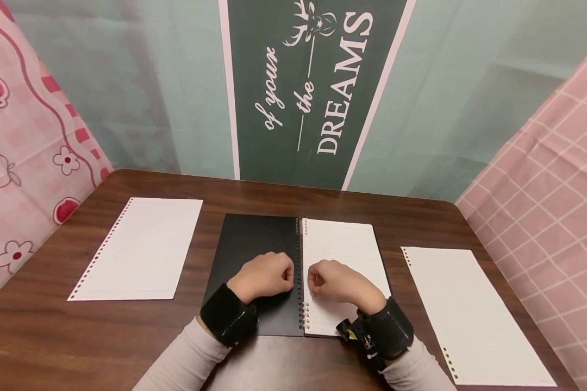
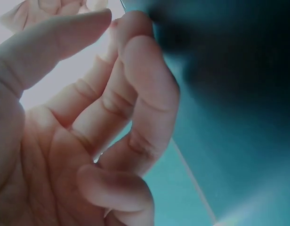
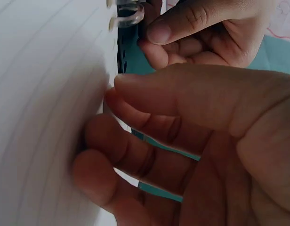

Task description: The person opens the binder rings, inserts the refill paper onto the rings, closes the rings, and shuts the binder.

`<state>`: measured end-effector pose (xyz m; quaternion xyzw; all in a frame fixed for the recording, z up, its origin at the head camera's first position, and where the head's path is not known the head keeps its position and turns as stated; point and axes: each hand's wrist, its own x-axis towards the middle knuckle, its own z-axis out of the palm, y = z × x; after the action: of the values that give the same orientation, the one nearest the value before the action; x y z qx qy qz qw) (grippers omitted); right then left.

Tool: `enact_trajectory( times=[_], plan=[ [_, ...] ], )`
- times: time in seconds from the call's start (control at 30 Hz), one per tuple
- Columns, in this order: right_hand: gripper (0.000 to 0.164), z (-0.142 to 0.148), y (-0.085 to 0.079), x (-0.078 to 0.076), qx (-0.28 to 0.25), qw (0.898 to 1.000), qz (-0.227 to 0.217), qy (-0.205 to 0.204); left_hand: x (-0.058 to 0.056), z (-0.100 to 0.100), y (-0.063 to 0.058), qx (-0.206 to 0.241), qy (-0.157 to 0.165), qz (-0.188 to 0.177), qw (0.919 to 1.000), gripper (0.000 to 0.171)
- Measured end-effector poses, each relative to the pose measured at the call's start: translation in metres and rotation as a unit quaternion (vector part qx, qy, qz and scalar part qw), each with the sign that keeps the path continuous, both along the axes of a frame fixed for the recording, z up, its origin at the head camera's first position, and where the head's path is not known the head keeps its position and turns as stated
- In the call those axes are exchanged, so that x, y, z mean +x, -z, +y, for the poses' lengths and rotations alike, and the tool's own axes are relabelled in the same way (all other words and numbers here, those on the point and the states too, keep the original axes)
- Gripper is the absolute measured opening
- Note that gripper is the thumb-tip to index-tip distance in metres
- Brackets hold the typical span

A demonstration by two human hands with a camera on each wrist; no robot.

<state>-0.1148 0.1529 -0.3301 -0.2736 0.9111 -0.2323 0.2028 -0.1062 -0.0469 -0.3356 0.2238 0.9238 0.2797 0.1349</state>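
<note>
An open loose-leaf binder lies on the table, its black cover to the left and lined pages to the right. My left hand is over the black side, fingers curled at the spine. Opposite it, my right hand curls over the page side, thumb and forefinger at the punched paper edge in the right wrist view. Both hands pinch at the middle of the binding; the exact grip is hidden. Clear rings show beside the fingertips in the right wrist view, and more rings below the hands.
A loose white sheet with holes along its left edge lies to the left. Another punched sheet lies to the right. Behind the brown table hangs a green curtain; pink cloths hang at both sides.
</note>
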Motion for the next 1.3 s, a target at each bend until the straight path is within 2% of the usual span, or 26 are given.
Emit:
enact_trajectory(
  times=[0.2,0.33,0.43,0.6,0.73,0.97,1.3],
  plan=[
    [0.017,-0.001,-0.002,0.002,-0.015,0.999,-0.025,-0.020,0.000,0.003,-0.001,0.007,0.019,-0.031,0.9993,0.022],
    [0.017,-0.001,0.000,0.001,-0.033,0.998,-0.040,-0.033,0.000,0.004,-0.001,0.010,0.038,-0.036,0.9986,0.021],
    [0.017,0.000,0.003,0.002,-0.049,0.997,-0.044,-0.043,0.000,0.005,0.000,0.015,0.050,-0.038,0.9979,0.020],
    [0.016,0.002,0.009,0.004,-0.069,0.996,-0.026,-0.056,0.000,0.006,0.001,0.018,0.062,-0.039,0.9972,0.017],
    [0.014,0.004,0.010,0.007,-0.078,0.995,-0.016,-0.061,0.001,0.007,0.000,0.005,0.060,-0.042,0.9973,0.017],
    [0.014,0.007,0.011,0.009,-0.089,0.992,-0.047,-0.074,0.006,0.011,-0.005,-0.011,0.029,-0.082,0.9962,0.020],
    [0.013,0.008,0.011,0.007,-0.101,0.989,-0.069,-0.080,0.008,0.014,-0.002,-0.012,0.029,-0.057,0.9979,0.025]
  ],
)
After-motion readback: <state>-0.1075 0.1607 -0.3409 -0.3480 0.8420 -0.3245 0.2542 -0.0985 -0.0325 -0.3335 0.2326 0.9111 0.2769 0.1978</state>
